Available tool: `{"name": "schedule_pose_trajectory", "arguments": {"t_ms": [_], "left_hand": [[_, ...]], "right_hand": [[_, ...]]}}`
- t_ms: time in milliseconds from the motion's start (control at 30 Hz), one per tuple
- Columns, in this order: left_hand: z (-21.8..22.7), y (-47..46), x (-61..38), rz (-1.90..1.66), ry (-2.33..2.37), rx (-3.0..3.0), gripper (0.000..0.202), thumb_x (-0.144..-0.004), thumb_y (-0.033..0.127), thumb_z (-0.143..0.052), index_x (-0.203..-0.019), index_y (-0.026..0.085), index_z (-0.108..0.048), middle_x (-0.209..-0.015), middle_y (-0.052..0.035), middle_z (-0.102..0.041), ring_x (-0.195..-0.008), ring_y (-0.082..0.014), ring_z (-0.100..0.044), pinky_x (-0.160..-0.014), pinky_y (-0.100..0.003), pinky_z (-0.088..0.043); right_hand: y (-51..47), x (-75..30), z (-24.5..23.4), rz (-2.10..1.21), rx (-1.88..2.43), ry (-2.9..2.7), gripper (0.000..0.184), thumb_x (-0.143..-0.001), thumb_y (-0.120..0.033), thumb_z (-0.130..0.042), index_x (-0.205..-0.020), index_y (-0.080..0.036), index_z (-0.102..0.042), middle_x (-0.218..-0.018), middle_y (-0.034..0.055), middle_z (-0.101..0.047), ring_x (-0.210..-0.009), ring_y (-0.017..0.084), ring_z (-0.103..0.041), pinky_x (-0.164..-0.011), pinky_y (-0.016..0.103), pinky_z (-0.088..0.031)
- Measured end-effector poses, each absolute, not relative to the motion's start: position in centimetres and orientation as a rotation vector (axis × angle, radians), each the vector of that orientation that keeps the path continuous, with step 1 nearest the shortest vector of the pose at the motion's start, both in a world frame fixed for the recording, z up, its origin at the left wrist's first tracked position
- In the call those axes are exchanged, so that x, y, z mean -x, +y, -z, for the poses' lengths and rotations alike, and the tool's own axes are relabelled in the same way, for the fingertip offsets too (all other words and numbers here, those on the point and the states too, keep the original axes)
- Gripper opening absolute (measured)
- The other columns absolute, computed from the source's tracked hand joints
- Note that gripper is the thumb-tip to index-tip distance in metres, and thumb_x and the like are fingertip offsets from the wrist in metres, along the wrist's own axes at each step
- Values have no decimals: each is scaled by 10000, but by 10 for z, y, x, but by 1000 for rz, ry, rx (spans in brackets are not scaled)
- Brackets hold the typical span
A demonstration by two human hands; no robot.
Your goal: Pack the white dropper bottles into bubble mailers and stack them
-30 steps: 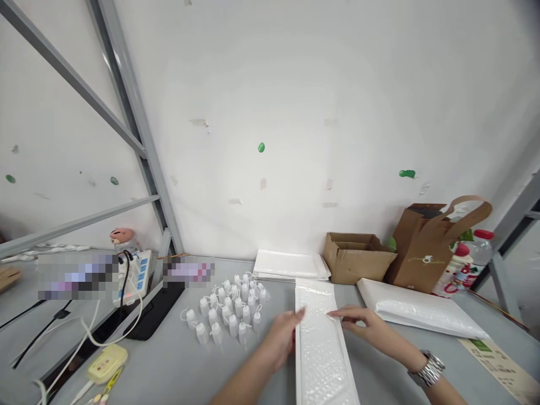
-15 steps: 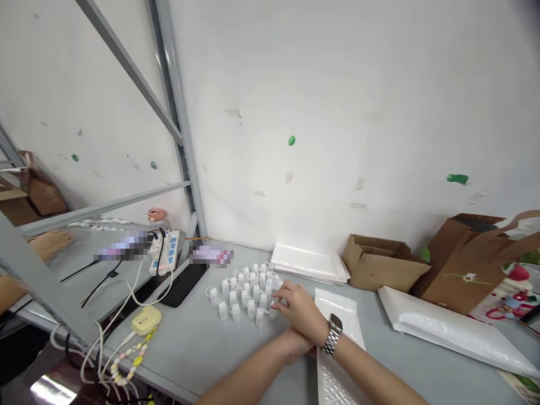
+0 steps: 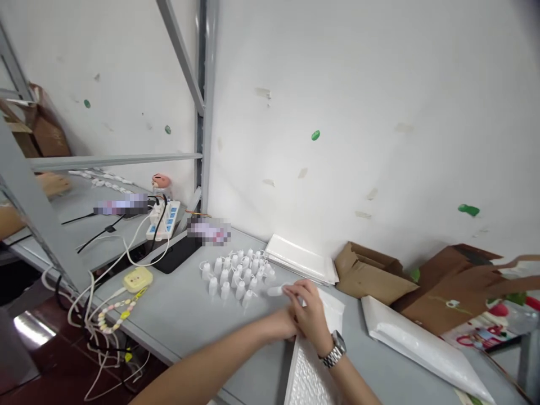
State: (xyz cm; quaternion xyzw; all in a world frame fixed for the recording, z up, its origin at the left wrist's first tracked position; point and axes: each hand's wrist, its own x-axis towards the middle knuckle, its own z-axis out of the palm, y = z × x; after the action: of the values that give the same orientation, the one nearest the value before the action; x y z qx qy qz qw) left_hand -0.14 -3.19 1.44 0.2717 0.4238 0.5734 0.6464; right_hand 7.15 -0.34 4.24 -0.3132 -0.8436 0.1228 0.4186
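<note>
Our right hand [image 3: 307, 310] is half-curled, fingertips at the end of a white plastic squeeze bottle [image 3: 275, 291] lying sideways, axis pointing left; grip unclear. Our left hand [image 3: 282, 325] is curled behind, holding nothing visible.

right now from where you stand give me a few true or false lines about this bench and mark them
The right hand wears a metal-link watch: true.
Its fingers touch a small white plastic bottle lying on its side: true.
The other bottles sit inside the cardboard box: false, the bottles stand clustered on the grey table.
The left hand holds a power strip: false, the left hand is beside the right over a bubble mailer, and the power strip lies off by the wall.
</note>
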Motion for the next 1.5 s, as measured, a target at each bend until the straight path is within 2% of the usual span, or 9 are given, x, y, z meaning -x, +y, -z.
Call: {"name": "schedule_pose_trajectory", "arguments": {"t_ms": [33,100,233,367,500,667,833,1100,1500], "left_hand": [[-13,-34,10,-1184,967,-687,238,-425,95,-792,-616,115,-651,-526,-26,-568,-595,-231,-575,-593,-364,-471],[-13,-33,22,-1026,987,-799,250,-419,113,-791,-629,106,-655,-553,-28,-600,-560,-195,-562,-570,-330,-444],[-18,-24,29,-925,1071,-927,337,-491,237,-782,-789,132,-665,-723,-41,-673,-695,-205,-603,-633,-296,-429],[-19,-20,31,-945,1101,-950,429,-483,289,-796,-854,132,-647,-880,-77,-690,-857,-231,-612,-735,-298,-437],[-20,-21,35,-952,1030,-885,505,-406,282,-834,-836,106,-637,-907,-121,-691,-873,-257,-625,-770,-328,-456],[-18,-22,36,-981,1032,-818,506,-495,367,-807,-894,101,-644,-945,-135,-685,-875,-266,-632,-782,-350,-465],[-16,-22,35,-995,1091,-823,497,-456,372,-823,-839,100,-659,-898,-124,-695,-866,-277,-632,-772,-347,-460],[-19,-25,31,-954,1084,-884,421,-428,331,-833,-739,98,-672,-755,-92,-705,-720,-234,-644,-700,-316,-463],[-29,-26,27,-924,1138,-933,394,-385,278,-838,-694,109,-661,-675,-56,-688,-626,-206,-627,-620,-301,-466]], "right_hand": [[-2,-83,-43,-289,811,-2005,168,-861,-274,-484,-826,-225,-641,-821,56,-559,-784,190,-531,-706,345,-438],[3,-107,-43,-210,873,-1782,152,-840,-291,-509,-807,-216,-637,-851,67,-528,-818,199,-525,-731,360,-444],[17,-148,-35,-247,1038,-1440,186,-812,-366,-527,-797,-197,-605,-950,91,-549,-916,222,-522,-750,376,-445],[27,-161,-27,-527,1028,-1262,227,-818,-414,-509,-840,-190,-539,-871,66,-626,-750,174,-573,-702,343,-460],[27,-159,-27,-477,1108,-1316,271,-807,-454,-512,-808,-185,-543,-681,16,-590,-655,165,-567,-643,309,-449],[19,-154,-27,-399,1154,-1586,281,-850,-430,-446,-827,-187,-585,-702,33,-613,-648,168,-562,-608,293,-438],[17,-154,-26,-275,1145,-1616,269,-873,-383,-423,-863,-190,-611,-774,52,-627,-682,168,-559,-644,302,-452],[16,-158,-31,-242,1070,-1686,222,-879,-322,-427,-863,-202,-613,-795,55,-641,-739,182,-571,-677,311,-460],[20,-172,-43,-675,1120,-1753,179,-835,-302,-485,-766,-198,-614,-759,24,-655,-697,163,-574,-678,304,-448]]}}
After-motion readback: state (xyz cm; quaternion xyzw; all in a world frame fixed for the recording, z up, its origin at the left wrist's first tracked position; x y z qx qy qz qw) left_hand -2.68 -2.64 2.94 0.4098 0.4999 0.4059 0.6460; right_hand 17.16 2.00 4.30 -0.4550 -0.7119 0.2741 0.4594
